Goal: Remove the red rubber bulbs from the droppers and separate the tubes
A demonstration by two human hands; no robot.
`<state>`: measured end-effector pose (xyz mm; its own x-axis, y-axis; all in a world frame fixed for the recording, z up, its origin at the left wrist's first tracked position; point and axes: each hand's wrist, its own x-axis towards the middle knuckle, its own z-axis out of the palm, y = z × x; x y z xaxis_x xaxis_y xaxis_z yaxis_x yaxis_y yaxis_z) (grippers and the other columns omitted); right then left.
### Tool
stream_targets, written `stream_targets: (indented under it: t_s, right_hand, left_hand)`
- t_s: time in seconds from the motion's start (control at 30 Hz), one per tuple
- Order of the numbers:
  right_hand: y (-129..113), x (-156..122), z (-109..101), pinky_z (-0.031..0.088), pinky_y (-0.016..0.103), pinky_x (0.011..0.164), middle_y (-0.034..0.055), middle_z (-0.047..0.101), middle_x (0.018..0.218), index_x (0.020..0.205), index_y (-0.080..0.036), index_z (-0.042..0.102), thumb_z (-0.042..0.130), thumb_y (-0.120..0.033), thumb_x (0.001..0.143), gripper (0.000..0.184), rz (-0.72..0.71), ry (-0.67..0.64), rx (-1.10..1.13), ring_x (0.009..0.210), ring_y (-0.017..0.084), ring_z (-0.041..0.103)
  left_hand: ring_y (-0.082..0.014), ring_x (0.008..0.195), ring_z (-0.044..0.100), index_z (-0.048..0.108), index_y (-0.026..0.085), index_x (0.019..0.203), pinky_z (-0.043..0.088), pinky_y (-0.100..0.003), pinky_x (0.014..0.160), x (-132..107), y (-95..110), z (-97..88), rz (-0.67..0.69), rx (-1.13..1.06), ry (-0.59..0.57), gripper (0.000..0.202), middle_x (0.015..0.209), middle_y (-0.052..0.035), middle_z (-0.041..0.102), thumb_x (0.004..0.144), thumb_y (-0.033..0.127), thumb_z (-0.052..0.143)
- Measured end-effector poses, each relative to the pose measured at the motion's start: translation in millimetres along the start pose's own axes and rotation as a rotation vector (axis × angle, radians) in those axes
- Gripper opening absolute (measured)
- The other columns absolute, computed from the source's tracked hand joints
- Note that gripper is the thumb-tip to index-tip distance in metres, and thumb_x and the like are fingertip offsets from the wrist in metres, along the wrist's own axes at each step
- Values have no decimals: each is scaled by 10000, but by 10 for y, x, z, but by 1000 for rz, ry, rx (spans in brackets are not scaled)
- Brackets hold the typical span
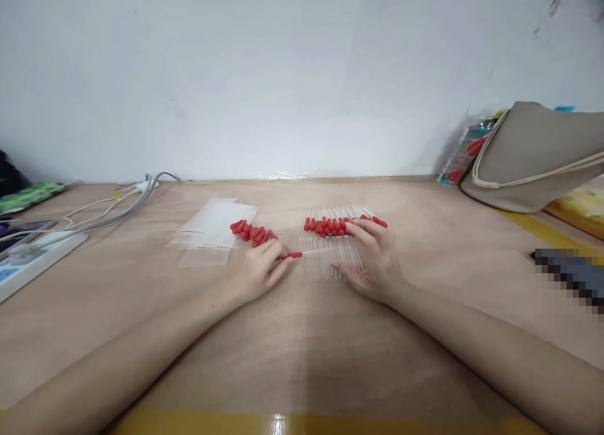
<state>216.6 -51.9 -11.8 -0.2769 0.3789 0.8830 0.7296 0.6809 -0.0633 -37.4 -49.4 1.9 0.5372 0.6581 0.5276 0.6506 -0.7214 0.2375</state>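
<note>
My left hand pinches the red bulb end of a clear glass dropper that lies across the brown table. My right hand rests with fingers spread over a pile of clear glass tubes, and its fingers touch the tube end of that dropper. Behind it lies a row of finished droppers with red bulbs. A loose heap of red rubber bulbs sits just beyond my left hand.
A stack of clear zip bags lies left of the bulbs. A white power strip and grey cables occupy the far left. A beige bag and colourful packets stand at the right against the white wall.
</note>
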Motion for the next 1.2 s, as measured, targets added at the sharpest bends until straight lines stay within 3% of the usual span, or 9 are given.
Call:
stream_targets:
  t_s: [0.2,0.37,0.57,0.73,0.93,1.03,1.2]
  right_hand:
    - [-25,-13,34,308,427,943,52,640,1029,1122,-223,561,561,-389,811,353,-164,-252,40,1013,205,537]
    - [-49,8,84,313,440,969,55,663,999,1076,-192,601,536,-357,836,299,-180,-344,84,1017,202,544]
    - [-43,-15,162,458,356,861,87,664,968,982,-160,641,514,-253,850,205,-201,-317,202,991,190,561]
    - [-32,-88,241,494,354,850,78,675,962,1022,-176,621,506,-207,847,212,-232,-229,229,976,182,593]
    - [-72,-81,245,509,338,814,85,680,923,980,-155,614,488,-173,853,180,-272,-221,219,879,171,625]
    - [-90,-63,216,517,314,790,80,680,879,944,-144,610,462,-136,855,174,-296,-256,217,812,152,631]
    - [-93,-79,179,513,306,852,89,683,897,948,-127,604,472,-99,836,176,-362,-192,190,872,158,634]
  left_hand:
    - [-105,646,548,489,182,788,431,-221,587,-124,0,184,133,-6,142,81,749,-2,591,822,211,557]
    - [-96,632,551,488,179,792,440,-213,593,-82,21,234,198,-11,230,103,742,1,602,802,187,590]
    - [-114,705,577,523,176,895,458,-231,654,-61,75,208,218,6,205,92,792,-18,623,816,193,567]
    - [-217,991,534,563,190,1076,392,-373,842,82,193,193,217,154,86,325,1057,-84,615,810,378,572]
    - [-177,900,550,606,184,850,326,-375,886,140,273,217,214,235,38,177,894,-23,664,876,301,476]
    - [-182,916,548,590,183,811,282,-403,930,140,291,174,227,278,-24,207,860,-21,658,893,281,428]
    - [-185,919,547,576,174,790,251,-436,948,141,306,126,258,287,-59,224,842,-17,653,897,286,414]
